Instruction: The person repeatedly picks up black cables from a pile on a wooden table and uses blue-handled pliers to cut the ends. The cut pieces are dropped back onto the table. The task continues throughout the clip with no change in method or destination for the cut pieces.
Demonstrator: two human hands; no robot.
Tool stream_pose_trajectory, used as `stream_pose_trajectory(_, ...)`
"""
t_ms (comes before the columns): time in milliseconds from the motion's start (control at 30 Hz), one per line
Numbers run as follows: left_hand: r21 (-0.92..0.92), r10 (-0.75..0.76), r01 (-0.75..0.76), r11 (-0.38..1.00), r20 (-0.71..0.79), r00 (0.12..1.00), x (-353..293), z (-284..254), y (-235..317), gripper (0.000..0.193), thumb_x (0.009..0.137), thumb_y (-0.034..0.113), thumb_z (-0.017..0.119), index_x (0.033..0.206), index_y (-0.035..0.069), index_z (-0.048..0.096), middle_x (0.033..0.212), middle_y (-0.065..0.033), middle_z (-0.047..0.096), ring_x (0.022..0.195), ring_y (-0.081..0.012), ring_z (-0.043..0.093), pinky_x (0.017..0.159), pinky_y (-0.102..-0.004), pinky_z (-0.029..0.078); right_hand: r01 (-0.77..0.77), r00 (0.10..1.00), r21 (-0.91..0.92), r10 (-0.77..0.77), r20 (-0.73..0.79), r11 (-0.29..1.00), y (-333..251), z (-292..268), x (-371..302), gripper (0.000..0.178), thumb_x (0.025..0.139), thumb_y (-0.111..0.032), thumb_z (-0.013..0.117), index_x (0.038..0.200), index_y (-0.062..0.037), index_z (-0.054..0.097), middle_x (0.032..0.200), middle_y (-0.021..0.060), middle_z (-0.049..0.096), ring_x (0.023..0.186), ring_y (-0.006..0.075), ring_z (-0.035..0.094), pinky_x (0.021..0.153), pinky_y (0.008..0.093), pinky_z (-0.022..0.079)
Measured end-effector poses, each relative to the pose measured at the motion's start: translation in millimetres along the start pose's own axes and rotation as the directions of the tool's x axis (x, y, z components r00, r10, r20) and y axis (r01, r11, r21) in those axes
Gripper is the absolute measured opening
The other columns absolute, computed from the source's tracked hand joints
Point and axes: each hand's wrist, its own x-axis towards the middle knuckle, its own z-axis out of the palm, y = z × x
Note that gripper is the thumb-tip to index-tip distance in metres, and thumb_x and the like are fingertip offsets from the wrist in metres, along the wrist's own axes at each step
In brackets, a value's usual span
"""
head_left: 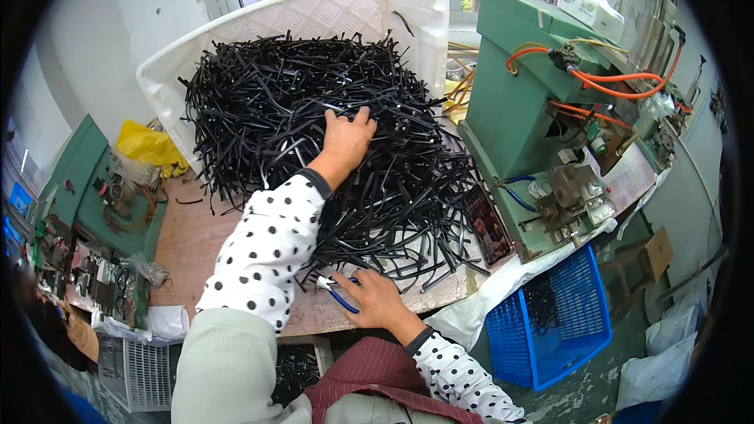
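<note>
Black strips (267, 102), short and thin like cut tubing or cable pieces, form a large heap that spills from a white crate onto the table. My left hand (345, 144) reaches into the middle of the heap. Its visible fingers are spread among the strips, and some fingertips are partly hidden. Close to the table's front edge, my right hand (375, 300) is closed on blue-handled pliers (343, 303). Their head points left, beside the heap's near edge. A second blue-handled tool (518, 192) lies on the green machine's base.
The white crate (440, 39) lies tipped toward me. Green machines (510, 86) (82, 180) flank it, the right one with orange hoses. A dark phone-like slab (487, 224) rests by the right machine. Below right is a blue basket (510, 338); a grey basket (141, 377) stands lower left.
</note>
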Motion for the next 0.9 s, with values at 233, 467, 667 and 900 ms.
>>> stream_pose_trajectory(233, 0.017, 0.166, -0.166, 0.986, -0.153, 0.974, -41.8, -31.5, -47.8, 0.038, 0.084, 0.013, 0.057, 0.121, 0.020, 0.063, 0.143, -0.0031, 0.049, 0.090, -0.0272, 0.064, 0.093, -0.0495, 0.043, -0.001, 1.000, 0.001, 0.001, -0.009, 1.000, -1.0, -0.8, 0.6, 0.076, 0.064, -0.027, 0.079, 0.135, -0.0166, 0.055, 0.094, 0.0105, 0.054, 0.084, 0.0298, 0.057, 0.068, 0.0391, 0.051)
stream_pose_trajectory(467, 0.106, 0.393, -0.382, 0.918, -0.378, 0.838, -104.2, -37.3, -47.0, 0.022, 0.081, 0.019, 0.060, 0.100, 0.020, 0.071, 0.137, 0.0044, 0.054, 0.087, -0.0234, 0.057, 0.098, -0.0438, 0.041, 0.014, 1.000, -0.016, -0.014, 0.006, 1.000, -2.6, 0.6, -0.5, 0.075, 0.063, -0.024, 0.077, 0.135, -0.0159, 0.055, 0.096, 0.0118, 0.055, 0.087, 0.0301, 0.057, 0.069, 0.0394, 0.052)
stream_pose_trajectory(667, 0.049, 0.423, -0.459, 0.887, -0.481, 0.768, -134.4, -26.3, -47.2, 0.024, 0.078, 0.021, 0.068, 0.101, 0.015, 0.072, 0.129, 0.0063, 0.058, 0.096, -0.0246, 0.059, 0.092, -0.0413, 0.041, 0.051, 0.999, -0.018, -0.051, 0.003, 0.999, -6.6, -3.4, 6.0, 0.072, 0.063, -0.022, 0.078, 0.132, -0.0149, 0.058, 0.090, 0.0099, 0.056, 0.081, 0.0280, 0.057, 0.065, 0.0366, 0.051)
stream_pose_trajectory(900, -0.003, 0.390, -0.439, 0.899, -0.452, 0.802, -187.1, 0.3, -31.6, 0.039, 0.086, 0.024, 0.067, 0.123, 0.014, 0.065, 0.131, 0.0047, 0.053, 0.126, -0.0208, 0.051, 0.103, -0.0386, 0.036, 0.027, 0.997, -0.022, -0.026, 0.073, 0.999, -6.4, -1.4, 5.6, 0.072, 0.060, -0.023, 0.080, 0.128, -0.0140, 0.058, 0.096, 0.0107, 0.055, 0.088, 0.0291, 0.058, 0.069, 0.0389, 0.052)
